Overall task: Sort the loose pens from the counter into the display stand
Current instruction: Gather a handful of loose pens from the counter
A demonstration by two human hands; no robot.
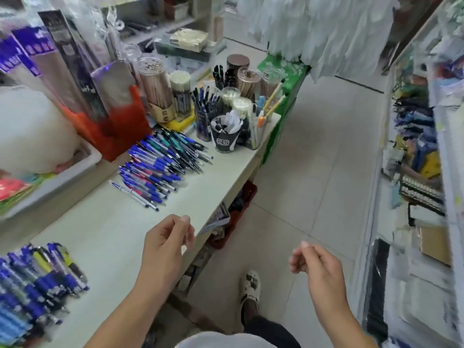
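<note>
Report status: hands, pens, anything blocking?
Left hand and right hand empty, fingers loosely curled. Loose pens piled on counter, untouched. Nothing between left hand and pile.

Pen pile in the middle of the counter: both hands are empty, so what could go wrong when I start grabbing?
1. The pen pile lies loose and close to the counter edge, so a sweeping grab might roll pens to the floor.
2. The crowded pen cups stand right behind it; reaching past could tip one.
3. The left hand is nearer; the right hand hangs off the counter.
</note>
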